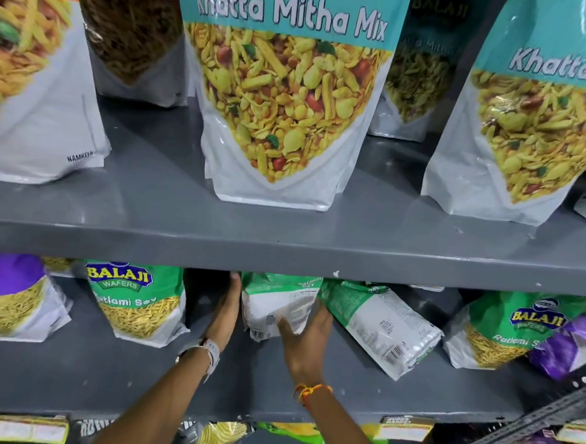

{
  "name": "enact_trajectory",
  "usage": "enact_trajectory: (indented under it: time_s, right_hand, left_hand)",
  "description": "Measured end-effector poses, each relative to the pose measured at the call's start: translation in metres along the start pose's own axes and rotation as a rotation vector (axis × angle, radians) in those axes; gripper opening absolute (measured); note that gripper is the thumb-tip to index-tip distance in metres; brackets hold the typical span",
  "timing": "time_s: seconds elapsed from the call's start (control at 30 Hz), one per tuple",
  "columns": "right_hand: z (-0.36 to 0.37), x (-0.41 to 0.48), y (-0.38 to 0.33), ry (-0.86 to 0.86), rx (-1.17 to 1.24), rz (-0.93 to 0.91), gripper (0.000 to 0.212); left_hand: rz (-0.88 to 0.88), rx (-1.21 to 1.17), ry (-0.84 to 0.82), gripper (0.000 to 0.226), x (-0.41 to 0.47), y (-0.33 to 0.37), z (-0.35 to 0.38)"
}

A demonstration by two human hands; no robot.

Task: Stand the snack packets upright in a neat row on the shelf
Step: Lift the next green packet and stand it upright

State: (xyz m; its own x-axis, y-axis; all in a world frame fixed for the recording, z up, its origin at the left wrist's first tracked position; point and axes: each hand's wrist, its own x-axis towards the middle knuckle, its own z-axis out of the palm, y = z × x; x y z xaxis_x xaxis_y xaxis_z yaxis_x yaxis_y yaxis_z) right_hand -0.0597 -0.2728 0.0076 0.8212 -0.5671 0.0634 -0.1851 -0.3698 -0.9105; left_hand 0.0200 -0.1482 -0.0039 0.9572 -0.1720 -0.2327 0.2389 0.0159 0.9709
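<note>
On the lower grey shelf [70,362] a green-and-white snack packet [272,306] stands with its back side toward me. My left hand [226,312] lies flat against its left edge. My right hand [306,339] presses on its lower right front, fingers spread. Right beside it a second green packet [381,326] leans tilted to the right, back side out. An upright green Ratlami Sev packet [135,301] stands to the left, another [504,331] to the right.
Purple Sev packets stand at the far left [6,293] and far right [572,345] of the lower shelf. The upper shelf [283,252] carries large Khatta Mitha Mix pouches [285,97]. Price labels [404,427] line the shelf's front edge.
</note>
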Motion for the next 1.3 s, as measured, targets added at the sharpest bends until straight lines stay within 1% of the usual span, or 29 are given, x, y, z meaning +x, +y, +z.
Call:
enact_trajectory:
  time_s: [0.03, 0.1, 0.17, 0.2, 0.27, 0.33, 0.37, 0.4, 0.43, 0.47, 0.5, 0.53, 0.57, 0.6, 0.67, 0.7, 0.77, 0.83, 0.87, 0.93, 1.0, 1.03, 1.1, 1.13, 1.17, 1.2, 1.23, 1.3]
  right_hand:
    - [0.005, -0.003, -0.001, 0.021, -0.004, -0.014, 0.074]
    - [0.015, -0.004, -0.006, -0.004, 0.007, -0.016, 0.072]
    - [0.023, -0.004, -0.010, -0.088, 0.022, 0.011, 0.082]
    - [0.026, -0.004, -0.010, -0.129, 0.032, 0.024, 0.091]
    - [0.027, -0.005, -0.012, -0.197, 0.066, 0.044, 0.105]
    - [0.021, -0.001, -0.011, -0.267, 0.162, 0.050, 0.108]
    - [0.017, 0.003, -0.010, -0.285, 0.219, 0.044, 0.104]
    - [0.012, 0.007, -0.009, -0.286, 0.241, 0.028, 0.094]
    - [0.008, 0.011, -0.008, -0.276, 0.213, 0.001, 0.086]
    - [0.006, 0.016, -0.006, -0.254, 0.120, -0.034, 0.082]
    - [0.005, 0.020, -0.003, -0.235, 0.012, -0.076, 0.080]
    - [0.005, 0.021, -0.002, -0.220, -0.048, -0.101, 0.077]
    - [0.004, 0.024, -0.002, -0.228, -0.044, -0.099, 0.073]
    - [0.002, 0.027, -0.002, -0.260, -0.001, -0.068, 0.071]
    - [-0.005, 0.037, 0.000, -0.330, 0.141, -0.005, 0.071]
    - [-0.011, 0.042, 0.001, -0.357, 0.193, 0.010, 0.070]
    - [-0.020, 0.051, 0.001, -0.434, 0.218, 0.042, 0.068]
    - [-0.024, 0.058, 0.001, -0.495, 0.195, 0.048, 0.066]
    - [-0.025, 0.060, 0.001, -0.514, 0.192, 0.047, 0.066]
    - [-0.026, 0.063, 0.001, -0.498, 0.136, 0.053, 0.062]
    - [-0.027, 0.065, 0.002, -0.477, 0.133, 0.075, 0.053]
    - [-0.027, 0.066, 0.004, -0.464, 0.130, 0.079, 0.056]
    - [-0.027, 0.069, 0.006, -0.422, 0.135, 0.104, 0.073]
    - [-0.027, 0.069, 0.006, -0.404, 0.146, 0.119, 0.077]
    - [-0.026, 0.070, 0.008, -0.388, 0.157, 0.128, 0.074]
    - [-0.024, 0.071, 0.011, -0.379, 0.165, 0.138, 0.066]
    - [-0.022, 0.071, 0.012, -0.375, 0.166, 0.146, 0.059]
    - [-0.020, 0.068, 0.013, -0.370, 0.171, 0.148, 0.053]
  left_hand:
    - [-0.012, -0.073, 0.028, 0.087, 0.002, 0.002, 0.001]
    - [-0.036, -0.132, 0.138, 0.081, 0.010, 0.011, 0.005]
    - [-0.066, -0.095, 0.203, 0.071, 0.008, 0.015, 0.010]
    - [-0.089, -0.053, 0.173, 0.075, 0.002, 0.017, 0.012]
    - [-0.085, -0.003, 0.078, 0.095, -0.019, 0.015, 0.015]
    - [-0.067, -0.051, 0.082, 0.125, -0.037, 0.004, 0.017]
    - [-0.071, -0.076, 0.077, 0.125, -0.045, -0.003, 0.018]
    - [-0.063, -0.063, 0.063, 0.111, -0.051, -0.010, 0.017]
    - [-0.044, -0.046, 0.044, 0.095, -0.055, -0.015, 0.016]
    - [-0.023, -0.038, 0.056, 0.085, -0.056, -0.013, 0.015]
    - [0.003, -0.033, 0.091, 0.083, -0.052, -0.009, 0.011]
    - [0.029, -0.027, 0.140, 0.088, -0.046, -0.003, 0.007]
    - [0.048, -0.024, 0.181, 0.094, -0.037, 0.007, 0.002]
    - [0.050, -0.021, 0.198, 0.092, -0.030, 0.017, -0.002]
    - [0.003, 0.065, 0.147, 0.069, -0.016, 0.033, -0.004]
    - [-0.027, 0.116, 0.102, 0.063, -0.010, 0.035, -0.004]
    - [-0.078, 0.152, 0.012, 0.061, -0.006, 0.039, -0.001]
    - [-0.070, 0.122, -0.027, 0.060, -0.009, 0.038, 0.007]
    - [-0.040, 0.121, 0.006, 0.059, -0.011, 0.036, 0.012]
    - [0.026, 0.159, 0.121, 0.057, -0.019, 0.033, 0.016]
    - [0.049, 0.225, 0.139, 0.056, -0.024, 0.026, 0.017]
    - [0.075, 0.255, 0.123, 0.057, -0.027, 0.022, 0.017]
    - [0.145, 0.275, 0.115, 0.049, -0.032, 0.018, 0.015]
    - [0.176, 0.282, 0.133, 0.045, -0.034, 0.017, 0.014]
    - [0.202, 0.288, 0.143, 0.043, -0.036, 0.017, 0.014]
    - [0.212, 0.288, 0.148, 0.044, -0.039, 0.018, 0.015]
    - [0.209, 0.277, 0.149, 0.050, -0.041, 0.017, 0.016]
    - [0.166, 0.279, 0.174, 0.071, -0.041, 0.016, 0.018]
